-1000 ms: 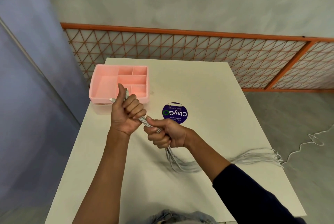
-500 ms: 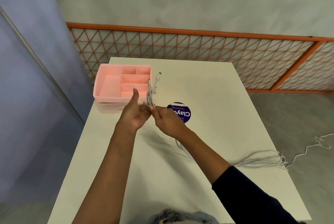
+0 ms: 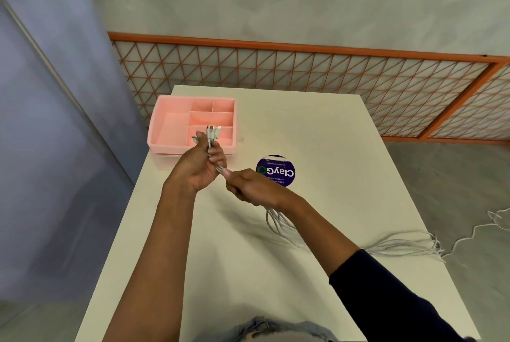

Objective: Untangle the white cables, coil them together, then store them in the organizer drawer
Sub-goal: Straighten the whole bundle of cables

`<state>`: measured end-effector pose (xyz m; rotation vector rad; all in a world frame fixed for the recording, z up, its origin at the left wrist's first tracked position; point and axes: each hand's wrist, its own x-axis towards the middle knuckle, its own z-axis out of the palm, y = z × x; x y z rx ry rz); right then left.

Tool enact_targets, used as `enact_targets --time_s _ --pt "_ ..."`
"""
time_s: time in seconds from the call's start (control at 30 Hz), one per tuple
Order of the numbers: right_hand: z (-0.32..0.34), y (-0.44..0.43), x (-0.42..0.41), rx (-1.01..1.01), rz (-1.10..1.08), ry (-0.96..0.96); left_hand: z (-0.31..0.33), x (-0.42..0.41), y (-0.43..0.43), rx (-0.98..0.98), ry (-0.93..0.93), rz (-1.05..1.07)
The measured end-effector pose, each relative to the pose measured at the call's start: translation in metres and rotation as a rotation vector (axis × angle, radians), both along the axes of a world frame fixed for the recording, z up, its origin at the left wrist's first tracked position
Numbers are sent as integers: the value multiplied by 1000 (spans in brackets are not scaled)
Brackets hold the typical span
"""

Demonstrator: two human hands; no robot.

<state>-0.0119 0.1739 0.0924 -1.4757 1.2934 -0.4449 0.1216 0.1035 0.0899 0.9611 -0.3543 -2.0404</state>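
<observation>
My left hand grips a bundle of white cables just below their plug ends, which stick up above my fingers in front of the pink organizer drawer. My right hand grips the same bundle a little lower, right next to the left hand. From under my right wrist the cables sag onto the white table, run behind my right forearm, and trail off the table's right edge toward the floor.
The pink drawer has several open compartments and sits at the table's far left corner. A round purple ClayGo sticker lies on the table behind my right hand. An orange lattice fence stands beyond the table. A loose white cord lies on the floor at right.
Both hands shifted along the bundle and came close together near the plug ends. My left hand now closes round the cables again, with the plugs pointing up near the drawer.
</observation>
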Motion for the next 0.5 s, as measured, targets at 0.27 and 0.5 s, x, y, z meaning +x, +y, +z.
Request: enact_targets --time_s 0.27,0.5 --pt "-9 -5 -22 608 166 -685 1 -13 12 -143 273 -30" --pt "-9 6 -16 194 26 -427 4 -6 7 -195 63 109"
